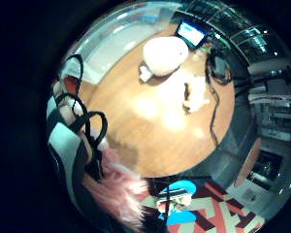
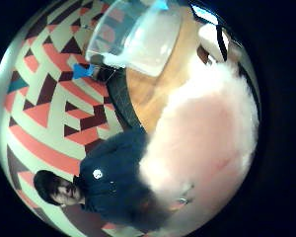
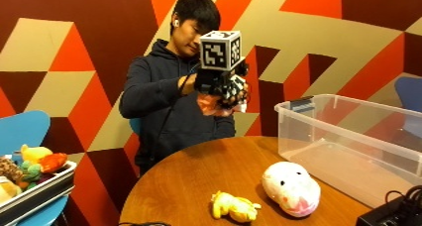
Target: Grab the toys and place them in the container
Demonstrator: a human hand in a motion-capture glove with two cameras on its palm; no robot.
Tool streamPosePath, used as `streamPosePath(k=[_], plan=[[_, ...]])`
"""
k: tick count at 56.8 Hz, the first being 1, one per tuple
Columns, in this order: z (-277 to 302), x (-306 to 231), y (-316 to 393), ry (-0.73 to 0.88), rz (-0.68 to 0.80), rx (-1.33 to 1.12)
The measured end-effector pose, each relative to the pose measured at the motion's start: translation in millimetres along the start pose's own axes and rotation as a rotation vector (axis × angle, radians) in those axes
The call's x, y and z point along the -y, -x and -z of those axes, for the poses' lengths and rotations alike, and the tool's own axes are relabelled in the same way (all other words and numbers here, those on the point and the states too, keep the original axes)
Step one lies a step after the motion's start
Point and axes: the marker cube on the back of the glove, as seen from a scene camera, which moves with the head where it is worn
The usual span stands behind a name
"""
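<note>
In the outside view my gloved right hand is raised high above the round wooden table, at chest height, and grips a pink furry toy whose fur fills much of the thumb side palm view. On the table lie a pale pink plush and a small yellow plush; they also show from above as the pink plush and the yellow plush. The clear plastic container stands at the table's right side, seemingly with nothing inside.
A tray of several colourful plush toys rests on a blue chair at the left. A black device with cables sits at the table's near right edge. A laptop stands beside the pink plush.
</note>
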Motion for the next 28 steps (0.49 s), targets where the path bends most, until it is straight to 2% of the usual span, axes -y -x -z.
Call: streamPosePath(k=[20,28], plan=[[51.7,15.7,77.4,-0.223,0.101,0.025],[61.1,42.3,92.4,-0.421,0.107,0.087]])
